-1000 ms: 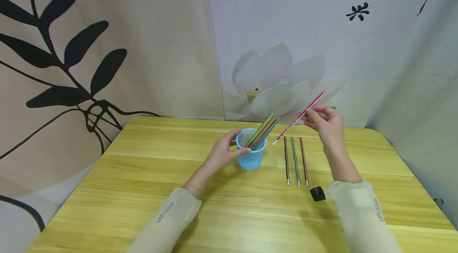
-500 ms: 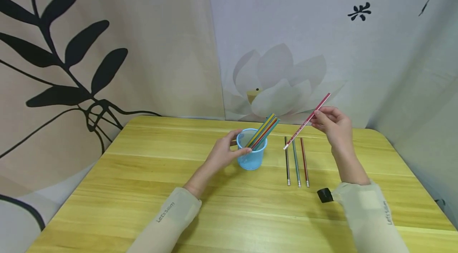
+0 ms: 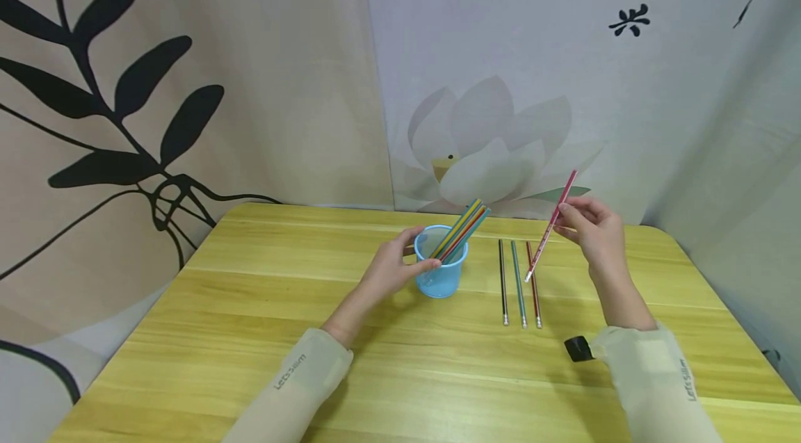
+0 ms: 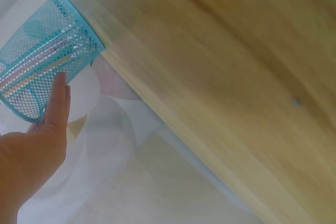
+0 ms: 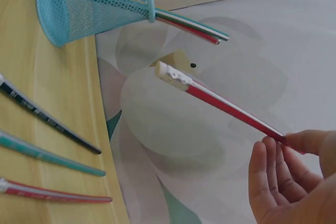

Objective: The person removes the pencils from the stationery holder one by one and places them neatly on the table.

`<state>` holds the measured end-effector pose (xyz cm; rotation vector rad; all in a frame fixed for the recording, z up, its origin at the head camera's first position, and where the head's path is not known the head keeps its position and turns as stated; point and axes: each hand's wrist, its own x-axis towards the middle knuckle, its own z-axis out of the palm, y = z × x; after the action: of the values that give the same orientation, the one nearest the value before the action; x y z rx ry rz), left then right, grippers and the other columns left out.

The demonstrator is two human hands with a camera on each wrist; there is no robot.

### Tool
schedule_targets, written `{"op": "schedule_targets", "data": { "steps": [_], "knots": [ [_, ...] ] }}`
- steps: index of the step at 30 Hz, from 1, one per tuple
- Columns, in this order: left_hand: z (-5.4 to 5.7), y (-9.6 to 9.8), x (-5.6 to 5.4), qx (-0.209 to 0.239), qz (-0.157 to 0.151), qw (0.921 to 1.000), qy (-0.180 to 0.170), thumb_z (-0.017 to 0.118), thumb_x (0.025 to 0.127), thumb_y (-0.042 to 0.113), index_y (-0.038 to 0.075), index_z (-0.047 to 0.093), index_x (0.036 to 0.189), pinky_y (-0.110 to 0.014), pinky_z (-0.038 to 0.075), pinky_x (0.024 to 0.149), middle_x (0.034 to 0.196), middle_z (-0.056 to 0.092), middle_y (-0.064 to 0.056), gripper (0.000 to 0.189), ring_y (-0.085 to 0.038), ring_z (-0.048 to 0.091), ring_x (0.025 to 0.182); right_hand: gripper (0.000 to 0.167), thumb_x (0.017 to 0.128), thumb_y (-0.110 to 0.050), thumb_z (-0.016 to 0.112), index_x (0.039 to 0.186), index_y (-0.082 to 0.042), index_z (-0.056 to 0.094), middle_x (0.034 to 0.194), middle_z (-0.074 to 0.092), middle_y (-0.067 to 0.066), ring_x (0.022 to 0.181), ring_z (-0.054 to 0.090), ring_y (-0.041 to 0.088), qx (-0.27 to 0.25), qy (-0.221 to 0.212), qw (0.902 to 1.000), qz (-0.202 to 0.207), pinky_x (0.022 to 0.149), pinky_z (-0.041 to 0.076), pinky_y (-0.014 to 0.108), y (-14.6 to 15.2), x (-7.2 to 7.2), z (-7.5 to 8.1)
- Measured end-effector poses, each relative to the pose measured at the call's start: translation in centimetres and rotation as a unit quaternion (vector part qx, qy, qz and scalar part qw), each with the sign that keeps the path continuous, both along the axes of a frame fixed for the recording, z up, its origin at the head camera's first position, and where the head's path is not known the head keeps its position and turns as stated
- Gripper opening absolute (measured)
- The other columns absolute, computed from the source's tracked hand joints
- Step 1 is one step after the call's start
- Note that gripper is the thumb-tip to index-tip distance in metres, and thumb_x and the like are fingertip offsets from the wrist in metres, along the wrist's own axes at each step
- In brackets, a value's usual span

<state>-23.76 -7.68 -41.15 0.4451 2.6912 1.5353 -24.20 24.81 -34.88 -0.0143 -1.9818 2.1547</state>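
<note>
Pencil steeper, mostly blw R grip.

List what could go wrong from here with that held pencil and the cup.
The held pencil might swivel or slip, since the right hand pinches it with thumb and fingertips.
If lowered carelessly, it could knock the row of loose pencils askew.
The pencils in the blue cup lean to one side, so it may tip if bumped without the left hand steadying it.
</note>
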Motion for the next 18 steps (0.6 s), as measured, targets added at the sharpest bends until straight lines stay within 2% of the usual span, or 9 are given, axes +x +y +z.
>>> {"op": "schedule_targets", "data": {
  "steps": [18],
  "knots": [
    [0.1,0.0,0.0,-0.005,0.002,1.0000,-0.005,0.078,0.087,0.034,0.008,0.044,0.148,-0.052,0.052,0.104,0.145,0.055,-0.018,0.075,-0.038,0.058,0.130,0.009,0.098,-0.017,0.063,0.105,-0.010,0.064,0.083,0.071,-0.014,0.075,0.068,0.001,0.024,-0.049,0.9985,-0.001,0.068,0.061,0.016,2.0,0.1,-2.8]
  ]
}}
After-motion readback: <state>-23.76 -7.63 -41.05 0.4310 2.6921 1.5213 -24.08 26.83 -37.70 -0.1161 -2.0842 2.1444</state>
